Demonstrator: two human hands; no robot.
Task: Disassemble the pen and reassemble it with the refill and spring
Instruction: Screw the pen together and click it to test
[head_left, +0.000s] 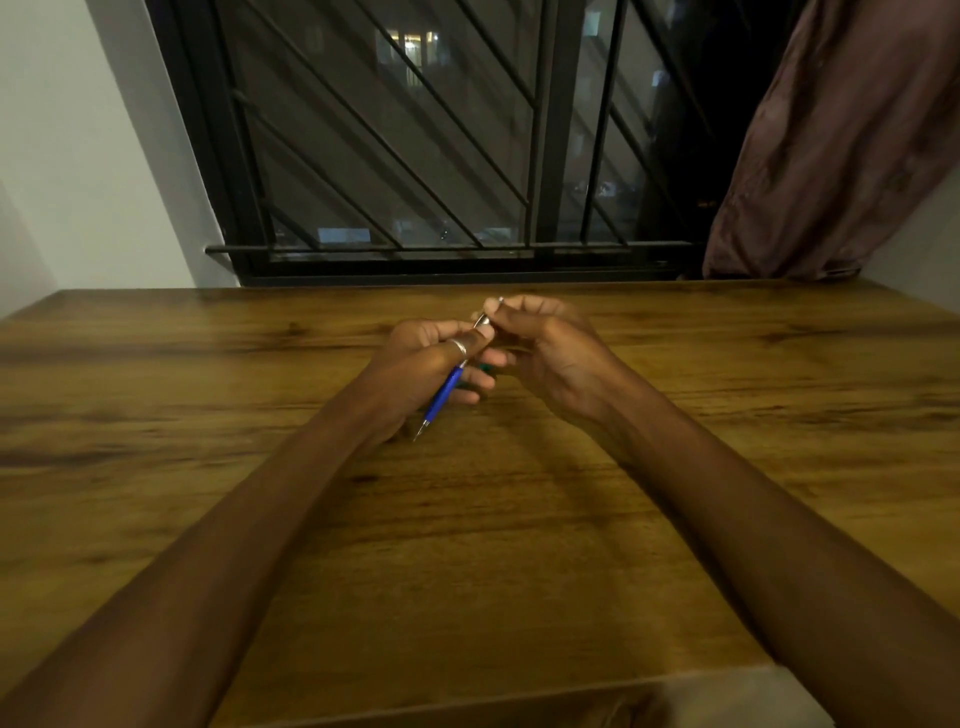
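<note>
Counter (467, 571), wood-grained, lies nearest. Above its middle the left hand (421, 364) grips the pen (444, 397) round the blue sleeve, and the right hand (545, 348) pinches the silver far end. Judged light, stiff and slick — hold at the sleeve.

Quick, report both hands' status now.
Left hand: grips the barrel of the blue plastic pen, metal tip pointing down.
Right hand: fingertips pinch the pen's silver top end.
</note>
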